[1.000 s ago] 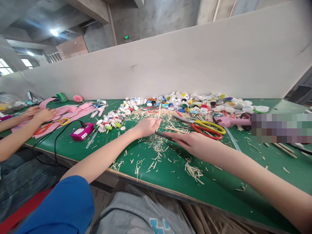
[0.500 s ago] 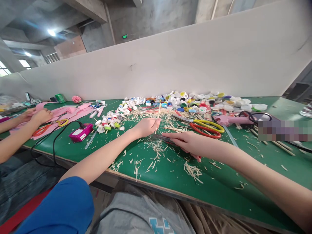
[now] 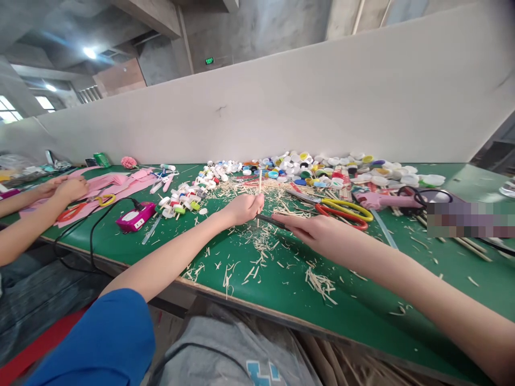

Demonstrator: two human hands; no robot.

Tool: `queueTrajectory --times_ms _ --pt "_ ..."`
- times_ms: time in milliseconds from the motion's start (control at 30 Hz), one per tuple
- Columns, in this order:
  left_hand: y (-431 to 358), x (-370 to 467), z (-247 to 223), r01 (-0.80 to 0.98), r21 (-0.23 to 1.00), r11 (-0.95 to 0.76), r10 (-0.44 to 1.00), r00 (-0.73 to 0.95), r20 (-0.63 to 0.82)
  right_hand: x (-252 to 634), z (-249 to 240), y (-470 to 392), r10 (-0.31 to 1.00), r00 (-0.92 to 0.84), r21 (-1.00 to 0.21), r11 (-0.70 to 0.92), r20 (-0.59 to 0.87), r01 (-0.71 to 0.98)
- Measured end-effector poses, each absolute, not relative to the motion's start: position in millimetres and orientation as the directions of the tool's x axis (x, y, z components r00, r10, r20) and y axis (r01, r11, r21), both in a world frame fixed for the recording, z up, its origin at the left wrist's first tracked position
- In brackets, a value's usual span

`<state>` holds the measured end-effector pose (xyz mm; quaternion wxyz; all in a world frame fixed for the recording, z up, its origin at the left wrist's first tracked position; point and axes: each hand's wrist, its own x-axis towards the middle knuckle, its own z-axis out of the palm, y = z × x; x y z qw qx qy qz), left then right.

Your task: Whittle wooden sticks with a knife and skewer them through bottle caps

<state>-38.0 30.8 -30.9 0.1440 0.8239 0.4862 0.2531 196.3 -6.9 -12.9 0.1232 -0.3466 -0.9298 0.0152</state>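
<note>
My left hand [image 3: 246, 209] is closed around a thin wooden stick [image 3: 260, 182], which stands nearly upright out of the fist. My right hand [image 3: 308, 228] is closed on a dark-bladed tool [image 3: 270, 220]; its handle is mostly hidden by the hand. The blade reaches to the stick just below my left fingers. Pale wood shavings [image 3: 263, 244] are scattered on the green table [image 3: 237, 279] beneath both hands. Scissors with red and yellow handles [image 3: 341, 208] lie beyond my right hand.
Bottle caps [image 3: 306, 163] are heaped along the white partition [image 3: 257, 107]. A magenta box [image 3: 135, 216] with a black cable sits left. Another person's hands [image 3: 68, 187] hold pink material at far left. A pink glue gun [image 3: 386, 200] lies right.
The blade and my right hand have risen slightly toward my left fingers. The stick stands more upright. The whole view has shifted a little.
</note>
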Motion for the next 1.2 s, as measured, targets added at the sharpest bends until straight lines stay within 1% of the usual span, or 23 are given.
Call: queueTrajectory --times_ms 100,233,367,533,667,867,967,1067,1133,1200 --pt "32.3 -39.5 -31.9 0.713 0.506 -0.485 0.874 0.404 0.269 192.6 -14.3 -8.1 0.632 -0.753 -0.097 0.774 0.183 0.625" --pt "33.2 -40.2 -32.5 0.700 0.518 -0.492 0.870 0.417 0.264 190.0 -11.5 -10.0 0.639 -0.754 -0.138 0.769 0.150 0.624" --pt "32.6 -40.3 -31.7 0.708 0.503 -0.497 0.868 0.419 0.267 188.1 -5.7 -11.7 0.661 -0.744 -0.207 0.745 0.098 0.635" --pt "32.1 -40.7 -31.8 0.716 0.463 -0.522 0.853 0.442 0.279 186.3 -3.3 -13.2 0.696 -0.716 -0.316 0.666 -0.065 0.676" --pt "31.7 -40.1 -32.1 0.727 0.418 -0.545 0.838 0.459 0.294 187.0 -3.5 -13.2 0.714 -0.686 -0.375 0.602 -0.141 0.704" --pt "33.0 -40.5 -32.6 0.730 0.435 -0.528 0.849 0.449 0.278 191.3 -6.4 -8.2 0.711 -0.665 -0.479 0.513 -0.228 0.712" --pt "33.9 -41.5 -32.8 0.741 0.425 -0.519 0.855 0.441 0.275 195.2 -8.8 -6.5 0.704 -0.676 -0.505 0.511 -0.219 0.696" --pt "34.5 -42.0 -33.3 0.742 0.418 -0.525 0.851 0.445 0.278 196.7 -8.8 -7.9 0.719 -0.675 -0.477 0.540 -0.166 0.693" --pt "34.8 -41.8 -33.5 0.744 0.408 -0.529 0.848 0.447 0.284 195.9 -8.9 -9.1 0.723 -0.687 -0.412 0.604 -0.076 0.682" --pt "35.0 -41.1 -33.4 0.750 0.397 -0.529 0.848 0.447 0.284 194.6 -10.7 -9.0 0.697 -0.716 -0.306 0.691 0.039 0.656"
